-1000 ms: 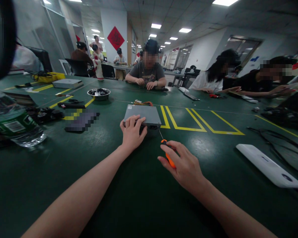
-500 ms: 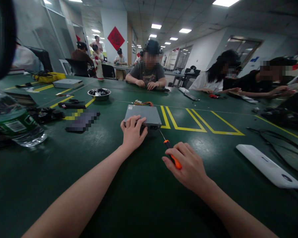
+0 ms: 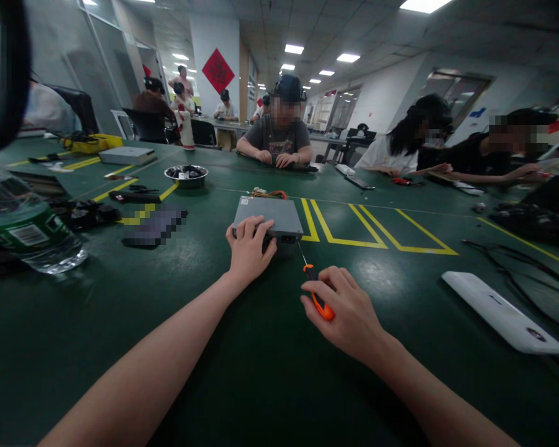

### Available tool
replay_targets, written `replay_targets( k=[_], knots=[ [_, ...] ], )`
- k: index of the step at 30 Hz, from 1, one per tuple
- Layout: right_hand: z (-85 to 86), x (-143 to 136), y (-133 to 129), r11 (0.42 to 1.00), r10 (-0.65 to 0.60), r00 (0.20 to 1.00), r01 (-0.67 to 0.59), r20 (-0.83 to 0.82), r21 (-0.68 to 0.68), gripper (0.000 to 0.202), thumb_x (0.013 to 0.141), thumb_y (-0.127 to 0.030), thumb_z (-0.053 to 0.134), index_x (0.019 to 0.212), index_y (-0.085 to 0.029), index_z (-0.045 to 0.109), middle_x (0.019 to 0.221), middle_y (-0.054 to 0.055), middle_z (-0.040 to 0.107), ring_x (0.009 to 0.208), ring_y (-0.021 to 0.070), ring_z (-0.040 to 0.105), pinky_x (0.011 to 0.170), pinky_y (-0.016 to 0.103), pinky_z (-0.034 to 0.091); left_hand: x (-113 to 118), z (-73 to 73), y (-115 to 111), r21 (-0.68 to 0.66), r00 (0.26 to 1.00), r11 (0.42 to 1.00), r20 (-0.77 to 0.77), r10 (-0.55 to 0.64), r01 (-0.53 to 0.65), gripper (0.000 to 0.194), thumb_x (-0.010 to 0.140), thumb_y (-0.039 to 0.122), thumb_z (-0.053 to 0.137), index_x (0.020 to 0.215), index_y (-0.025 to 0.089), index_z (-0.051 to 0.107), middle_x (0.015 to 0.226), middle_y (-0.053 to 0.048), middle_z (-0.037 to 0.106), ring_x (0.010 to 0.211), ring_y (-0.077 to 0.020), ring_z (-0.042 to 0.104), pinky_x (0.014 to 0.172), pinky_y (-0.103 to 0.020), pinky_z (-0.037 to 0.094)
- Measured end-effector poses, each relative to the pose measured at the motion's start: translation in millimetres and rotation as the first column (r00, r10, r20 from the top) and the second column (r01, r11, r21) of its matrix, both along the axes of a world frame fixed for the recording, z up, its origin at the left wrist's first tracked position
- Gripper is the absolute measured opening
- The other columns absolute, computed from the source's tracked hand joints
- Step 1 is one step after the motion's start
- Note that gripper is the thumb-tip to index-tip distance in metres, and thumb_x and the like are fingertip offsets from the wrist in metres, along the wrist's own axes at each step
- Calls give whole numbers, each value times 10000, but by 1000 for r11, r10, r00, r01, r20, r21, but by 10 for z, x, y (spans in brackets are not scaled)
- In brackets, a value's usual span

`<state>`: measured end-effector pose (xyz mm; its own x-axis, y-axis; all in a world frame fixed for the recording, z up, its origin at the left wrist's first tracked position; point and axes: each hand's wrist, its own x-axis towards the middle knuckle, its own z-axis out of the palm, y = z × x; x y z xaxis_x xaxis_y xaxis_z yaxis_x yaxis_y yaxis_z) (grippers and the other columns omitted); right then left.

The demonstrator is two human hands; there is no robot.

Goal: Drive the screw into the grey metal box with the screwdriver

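Note:
A grey metal computer power supply [image 3: 277,214] lies on the green table, with its socket side facing me and coloured wires [image 3: 270,194] behind it. My left hand [image 3: 251,245] grips its near left part, fingers over the top and thumb against the front side. In my right hand [image 3: 347,304] is a screwdriver [image 3: 311,272] with an orange and black handle, held between thumb and fingers. Its thin shaft points up and away, the tip close to the power supply's near right corner. Whether the tip touches the case I cannot tell.
Left of me stand a large water bottle [image 3: 30,223], a dark phone-like slab [image 3: 153,225] and a metal bowl [image 3: 186,177] of dark small parts. A white oblong device [image 3: 500,312] and black cables [image 3: 517,267] lie right. A person [image 3: 279,133] sits opposite.
My right hand and the screwdriver's handle have shifted slightly left, so the shaft stands a little steeper. My left hand and the power supply have stayed put.

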<state>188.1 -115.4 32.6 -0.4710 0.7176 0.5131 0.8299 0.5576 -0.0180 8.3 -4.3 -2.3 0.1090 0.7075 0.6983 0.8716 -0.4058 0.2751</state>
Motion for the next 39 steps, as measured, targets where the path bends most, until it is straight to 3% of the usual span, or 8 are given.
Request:
replay_targets(
  k=[3, 6, 15, 19, 22, 31, 36, 39],
  knots=[
    [3, 14, -1, 1000, -21, 999, 22, -44, 21, 297, 858, -393, 457, 985, -154, 580, 840, 75, 547, 751, 168, 508, 622, 280, 408, 1, -1, 2, -3, 1000, 1000, 3, 2, -2, 341, 818, 335, 493, 1155, 285, 493, 1251, -53, 481, 1181, -259, 368, 993, -478, 201],
    [-15, 41, -3, 993, -115, 984, 119, -135, 23, 336, 884, -378, 400, 1078, -124, 506, 730, 34, 578, 598, 124, 517, 527, 237, 383, 0, -2, 4, -9, 1000, 1000, 2, 1, -1, 344, 816, 333, 496, 1157, 286, 489, 1255, -51, 478, 1188, -256, 361, 995, -475, 199],
    [0, -6, -33, 997, -38, 999, 39, -14, 66, 144, 799, -175, 468, 822, -166, 610, 761, 59, 490, 708, 162, 455, 590, 266, 373, 4, 2, -4, -1, 1000, 1000, 0, 2, -2, 338, 818, 334, 490, 1153, 283, 487, 1249, -52, 482, 1188, -257, 366, 992, -483, 199],
    [21, 0, -28, 998, -30, 997, 34, -70, 52, 222, 854, -291, 460, 971, -157, 592, 787, 57, 516, 718, 156, 479, 626, 273, 389, 3, 0, -2, -2, 1000, 1000, 0, -4, 4, 355, 810, 337, 501, 1161, 284, 484, 1247, -53, 483, 1185, -257, 370, 989, -478, 205],
    [11, 29, -28, 992, -120, 984, 125, -129, 26, 315, 881, -343, 420, 1096, -129, 506, 726, 24, 547, 598, 120, 481, 547, 240, 369, 1, -3, 3, -5, 1000, 1000, 1, -5, 5, 356, 810, 341, 498, 1162, 284, 486, 1249, -55, 481, 1186, -259, 368, 992, -479, 200],
    [3, -6, -25, 998, -55, 998, 56, -33, 36, 108, 794, -190, 472, 781, -168, 576, 739, 45, 503, 689, 154, 457, 603, 271, 360, -10, 12, -11, -26, 1000, 1000, 0, -12, 12, 360, 812, 342, 493, 1168, 287, 485, 1257, -57, 471, 1187, -264, 358, 997, -481, 189],
    [4, 2, -20, 989, -143, 980, 138, -137, -46, 267, 856, -347, 442, 1012, -145, 518, 736, 35, 551, 615, 131, 501, 549, 251, 381, -5, 11, -11, -19, 1000, 1000, 2, -9, 9, 357, 814, 347, 491, 1166, 287, 486, 1254, -56, 476, 1188, -260, 360, 1002, -474, 188],
    [-4, 16, -26, 982, -186, 966, 179, -177, -55, 232, 864, -316, 417, 988, -137, 498, 686, 16, 566, 537, 113, 500, 506, 239, 378, 0, 10, -8, -25, 1000, 1000, 4, -4, 4, 358, 811, 351, 492, 1163, 287, 487, 1259, -54, 474, 1192, -260, 357, 1003, -475, 187]
  ],
)
